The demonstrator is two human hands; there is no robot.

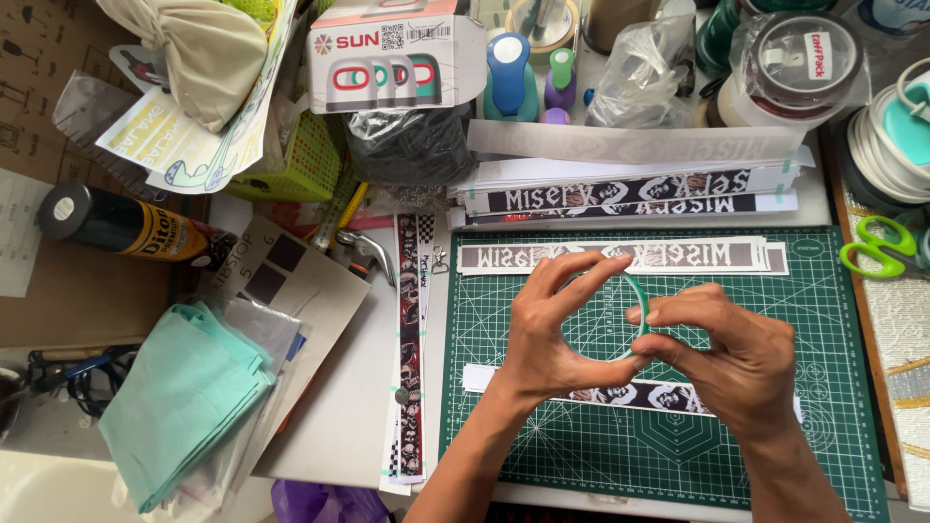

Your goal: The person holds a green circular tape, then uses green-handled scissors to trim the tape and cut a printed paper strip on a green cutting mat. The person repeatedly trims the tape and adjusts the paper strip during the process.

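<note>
Over the green cutting mat [775, 320], both hands meet around a thin green tape roll [635, 295]. Left hand [547, 334] curls its thumb and fingers around the ring's left side, fingertips pressed on its rim. Right hand [727, 353] pinches the ring's right edge between thumb and forefinger, the other fingers folded beneath. Under the hands a dark printed strip on white backing [630, 394] lies flat on the mat.

Just left of the mat a long narrow strip with red, black and checkered print [411, 349] runs up and down the white tabletop. Farther left sits a pile of pale green cloth sheets [179, 397] in clear wrapping.

Beyond the hands a stack of brown-and-white printed strips [697, 256] lies across the mat's top edge, and behind it a taller stack of black-and-white strips [620, 189]. Green-handled scissors [877, 247] rest at the right.

At the left a dark spray can with a yellow label [126, 225] lies on its side. At the back stand a white carton with red and green pictures [392, 53], a blue punch [509, 76], a purple punch [560, 82], a green basket [305, 160] and a bagged roll of brown tape [799, 58].
</note>
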